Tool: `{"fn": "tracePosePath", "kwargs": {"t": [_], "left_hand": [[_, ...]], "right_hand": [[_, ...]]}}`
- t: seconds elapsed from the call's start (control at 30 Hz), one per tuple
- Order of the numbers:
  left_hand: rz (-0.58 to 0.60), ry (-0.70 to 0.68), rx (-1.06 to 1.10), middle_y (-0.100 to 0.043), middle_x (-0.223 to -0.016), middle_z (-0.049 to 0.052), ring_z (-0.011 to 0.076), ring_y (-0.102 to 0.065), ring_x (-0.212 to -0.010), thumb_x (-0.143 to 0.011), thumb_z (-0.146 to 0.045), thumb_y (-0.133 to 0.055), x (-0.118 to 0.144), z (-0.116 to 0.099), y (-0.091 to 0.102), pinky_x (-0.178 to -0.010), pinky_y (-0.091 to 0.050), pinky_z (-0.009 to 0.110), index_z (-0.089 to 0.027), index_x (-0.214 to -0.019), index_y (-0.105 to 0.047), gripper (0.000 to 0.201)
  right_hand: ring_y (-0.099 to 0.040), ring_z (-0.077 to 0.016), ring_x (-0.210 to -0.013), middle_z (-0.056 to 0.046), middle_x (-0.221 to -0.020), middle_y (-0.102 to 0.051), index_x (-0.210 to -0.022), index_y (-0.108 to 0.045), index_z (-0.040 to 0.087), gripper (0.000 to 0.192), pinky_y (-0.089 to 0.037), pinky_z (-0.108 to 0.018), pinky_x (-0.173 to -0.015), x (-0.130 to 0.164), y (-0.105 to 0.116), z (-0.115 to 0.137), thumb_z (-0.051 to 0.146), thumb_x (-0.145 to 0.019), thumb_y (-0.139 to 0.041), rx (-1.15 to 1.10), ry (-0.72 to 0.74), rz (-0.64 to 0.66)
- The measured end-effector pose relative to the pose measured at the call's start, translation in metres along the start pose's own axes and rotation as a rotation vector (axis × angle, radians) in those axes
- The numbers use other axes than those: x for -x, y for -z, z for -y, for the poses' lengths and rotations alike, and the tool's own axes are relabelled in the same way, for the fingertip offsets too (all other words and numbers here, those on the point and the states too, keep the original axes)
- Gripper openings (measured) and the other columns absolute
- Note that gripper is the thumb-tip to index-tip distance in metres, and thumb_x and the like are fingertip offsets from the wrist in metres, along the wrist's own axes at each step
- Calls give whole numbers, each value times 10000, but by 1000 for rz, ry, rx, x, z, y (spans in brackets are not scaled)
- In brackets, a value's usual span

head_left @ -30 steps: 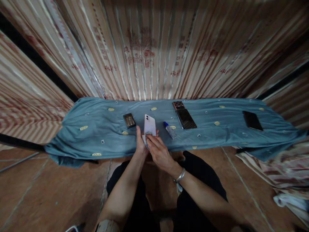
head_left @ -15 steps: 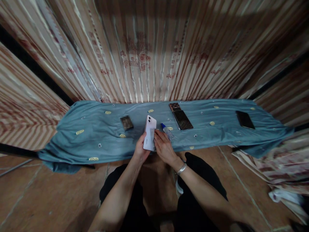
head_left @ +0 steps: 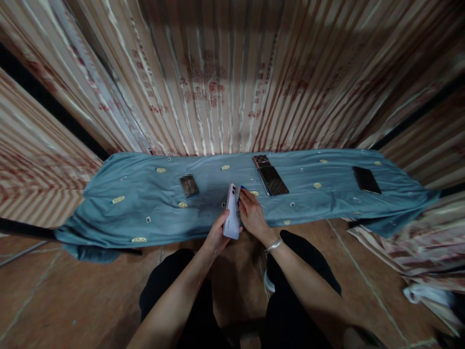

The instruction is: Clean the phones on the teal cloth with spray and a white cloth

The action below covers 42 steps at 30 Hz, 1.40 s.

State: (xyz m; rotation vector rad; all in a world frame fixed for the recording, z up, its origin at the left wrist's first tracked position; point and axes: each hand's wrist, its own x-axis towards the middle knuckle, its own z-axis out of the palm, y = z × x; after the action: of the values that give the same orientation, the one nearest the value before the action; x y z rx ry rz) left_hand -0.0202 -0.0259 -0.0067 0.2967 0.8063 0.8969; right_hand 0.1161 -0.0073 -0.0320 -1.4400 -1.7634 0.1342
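Since the earlier frames, white phone (head_left: pixel 231 213) has turned from back-facing-camera to nearly edge-on, tilted, camera end up. Left hand (head_left: pixel 217 236) grasps its lower end from below, fingers wrapped round the bottom edge. Right hand (head_left: pixel 252 215) lies against the phone's right face, fingers curled on it; a cloth showed under those fingers before, now hidden, cannot tell if it is gripped. Silver bracelet (head_left: pixel 273 245) on right wrist.

Landmark: white phone, held just above the near edge of the blue cloth (head_left: pixel 145 194) covering a low table. Small bottle, only its blue cap (head_left: pixel 242 187) showing, just behind the phone's top, mostly hidden by the right hand. Blurred dark square item (head_left: pixel 189 185) left of and behind the phone, apart. Dark phone (head_left: pixel 273 180) right of and behind it, with a small dark patterned piece (head_left: pixel 261 160) touching its far end. Black phone (head_left: pixel 366 179) far right, well apart. Striped curtain (head_left: pixel 225 72) behind everything. Person's black trousers (head_left: pixel 301 271) below the phone.
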Motion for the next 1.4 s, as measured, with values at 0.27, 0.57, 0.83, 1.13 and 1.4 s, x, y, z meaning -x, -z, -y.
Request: {"fn": "tracePosePath", "kwargs": {"t": [0.27,0.57,0.83,1.13,1.4], "left_hand": [[50,-19,-33,-711,-859,83,161,-672,-685,-903,-230,-514,3,2,-2,-595,-581,276,-106,-1128,-621,279],[78,-9,-88,-727,-981,116,203,-706,-767,-885,-224,-540,7,5,-3,-543,-577,274,-110,-1172,-609,317],[89,-7,-113,-716,-776,69,137,-641,-571,-905,-221,-505,8,5,-6,-525,-563,242,-102,-1168,-612,309],[34,-17,-63,-670,-732,41,122,-606,-558,-873,-230,-571,6,2,-6,-491,-545,231,-110,-1024,-650,209],[45,-21,-5,-668,-707,23,122,-609,-539,-884,-239,-553,2,3,-2,-517,-546,241,-120,-984,-652,184]], "right_hand": [[-562,-263,-1190,-148,-1259,-626,-1232,-626,163,382,-465,-475,-1051,-5,8,0,204,-941,-383,-56,-32,-50],[-569,-258,-1178,-139,-1268,-630,-1245,-627,180,377,-477,-470,-1031,-8,15,1,233,-954,-393,-88,-19,-67],[-561,-246,-1186,-132,-1288,-618,-1287,-604,187,383,-476,-461,-1039,-9,18,2,228,-963,-403,-78,34,-77],[-526,-259,-1232,-130,-1341,-582,-1316,-588,184,426,-461,-482,-1058,-6,20,7,164,-939,-390,-17,110,7],[-501,-273,-1272,-169,-1341,-575,-1319,-583,139,427,-430,-484,-1084,-1,13,14,156,-941,-384,11,135,36]]}}
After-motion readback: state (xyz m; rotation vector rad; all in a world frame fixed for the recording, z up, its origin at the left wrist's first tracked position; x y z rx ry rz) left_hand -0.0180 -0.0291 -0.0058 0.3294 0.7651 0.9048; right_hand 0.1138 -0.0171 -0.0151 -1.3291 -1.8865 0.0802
